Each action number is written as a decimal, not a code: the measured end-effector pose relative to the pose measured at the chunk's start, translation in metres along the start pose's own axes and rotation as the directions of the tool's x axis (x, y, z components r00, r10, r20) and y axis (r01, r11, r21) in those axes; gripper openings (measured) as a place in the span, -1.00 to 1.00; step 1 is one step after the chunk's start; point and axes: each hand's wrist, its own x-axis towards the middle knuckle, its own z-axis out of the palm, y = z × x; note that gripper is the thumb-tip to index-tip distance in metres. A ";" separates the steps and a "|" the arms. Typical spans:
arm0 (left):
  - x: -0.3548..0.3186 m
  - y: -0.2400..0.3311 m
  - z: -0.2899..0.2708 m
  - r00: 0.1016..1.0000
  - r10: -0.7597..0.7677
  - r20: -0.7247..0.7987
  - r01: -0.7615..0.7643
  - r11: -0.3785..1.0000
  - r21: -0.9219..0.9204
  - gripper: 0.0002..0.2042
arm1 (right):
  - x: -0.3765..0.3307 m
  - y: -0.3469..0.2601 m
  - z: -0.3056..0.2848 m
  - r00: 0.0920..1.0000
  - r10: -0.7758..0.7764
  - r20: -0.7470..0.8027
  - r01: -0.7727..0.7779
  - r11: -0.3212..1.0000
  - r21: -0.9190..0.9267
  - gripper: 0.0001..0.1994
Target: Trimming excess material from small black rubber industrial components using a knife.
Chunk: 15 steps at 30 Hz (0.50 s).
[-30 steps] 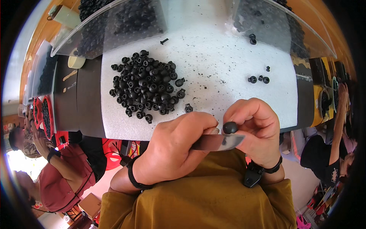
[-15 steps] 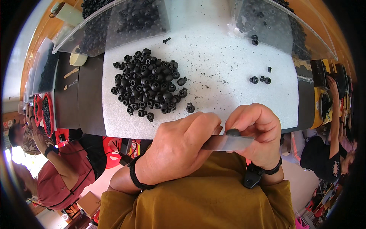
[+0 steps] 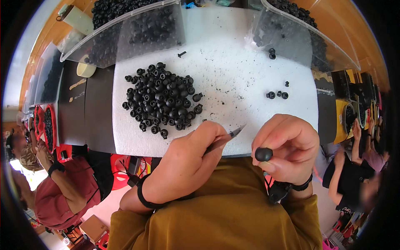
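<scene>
My left hand (image 3: 187, 160) is closed around a knife (image 3: 236, 131), whose short pointed blade sticks out past the fingers; the handle is hidden in the fist. Between the thumb and fingers of my right hand (image 3: 289, 146) is a round black cord lock (image 3: 263, 154), its smooth domed side showing. Blade and cord lock are apart. Beyond my left hand, a large heap of black cord locks (image 3: 160, 98) lies on a white foam sheet (image 3: 233, 79). A few loose black pieces (image 3: 278, 95) lie farther off, beyond my right hand.
Clear plastic bins of black parts stand at the far left (image 3: 137, 37) and far right (image 3: 291, 41). A small black pin (image 3: 181, 54) and dark crumbs dot the foam. A cream cup (image 3: 85, 68) is at the left. People sit at work on the left (image 3: 71, 183) and right (image 3: 350, 175).
The knife has drawn back left from the cord lock, its blade now turned up and away. My right hand has turned the cord lock into plain view. The view has shifted slightly.
</scene>
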 end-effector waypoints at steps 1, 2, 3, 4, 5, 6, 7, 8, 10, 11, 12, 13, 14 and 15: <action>-0.001 0.002 -0.004 0.998 -0.043 0.049 0.044 0.999 -0.018 -0.90 | 0.002 -0.001 0.001 1.000 0.000 -0.007 0.000 1.000 -0.009 -0.71; -0.002 0.004 -0.008 0.991 -0.088 0.098 0.091 0.995 -0.033 -0.90 | 0.004 -0.001 0.002 1.000 0.002 -0.013 -0.002 1.000 -0.016 -0.71; -0.003 0.005 -0.012 0.992 -0.084 0.094 0.088 0.995 -0.037 -0.90 | 0.005 -0.001 0.003 1.000 0.002 -0.009 -0.002 1.000 -0.021 -0.71; -0.004 0.005 -0.015 0.981 -0.129 0.142 0.152 0.974 -0.167 -0.90 | 0.005 -0.001 0.004 1.000 0.015 -0.005 -0.015 0.999 -0.033 -0.71; -0.006 0.006 -0.018 0.967 -0.167 0.193 0.219 0.931 -0.291 -0.90 | 0.006 -0.001 0.006 1.000 0.029 0.002 -0.029 0.999 -0.044 -0.71; -0.007 0.006 -0.020 0.968 -0.167 0.187 0.218 0.930 -0.296 -0.90 | 0.007 -0.001 0.009 0.999 0.033 0.009 -0.032 0.998 -0.047 -0.71; -0.007 0.006 -0.022 0.986 -0.071 0.150 0.118 0.936 -0.332 -0.92 | 0.008 -0.001 0.012 0.998 0.056 0.019 -0.055 0.997 -0.059 -0.71; -0.006 0.006 -0.024 0.994 0.024 0.107 0.017 0.932 -0.361 -0.92 | 0.010 0.001 0.015 0.996 0.080 0.032 -0.077 0.995 -0.068 -0.72; -0.006 0.004 -0.025 0.989 0.031 0.147 0.038 0.895 -0.444 -0.91 | 0.013 0.003 0.020 0.993 0.092 0.071 -0.083 0.990 -0.113 -0.73; -0.006 0.002 -0.026 0.979 0.050 0.199 0.063 0.850 -0.523 -0.90 | 0.014 0.004 0.022 0.990 0.101 0.096 -0.084 0.983 -0.160 -0.74; -0.007 0.001 -0.027 0.980 0.050 0.193 0.060 0.848 -0.526 -0.90 | 0.014 0.006 0.024 0.989 0.104 0.101 -0.086 0.983 -0.163 -0.74; -0.008 0.000 -0.028 0.977 0.048 0.208 0.072 0.842 -0.535 -0.90 | 0.014 0.008 0.024 0.990 0.099 0.096 -0.083 0.983 -0.161 -0.74; -0.008 -0.002 -0.029 0.973 0.047 0.225 0.085 0.835 -0.544 -0.89 | 0.014 0.010 0.025 0.992 0.095 0.088 -0.080 0.984 -0.160 -0.75; -0.009 -0.001 -0.032 0.965 0.057 0.256 0.097 0.828 -0.552 -0.91 | 0.015 0.010 0.025 0.991 0.098 0.090 -0.082 0.983 -0.162 -0.75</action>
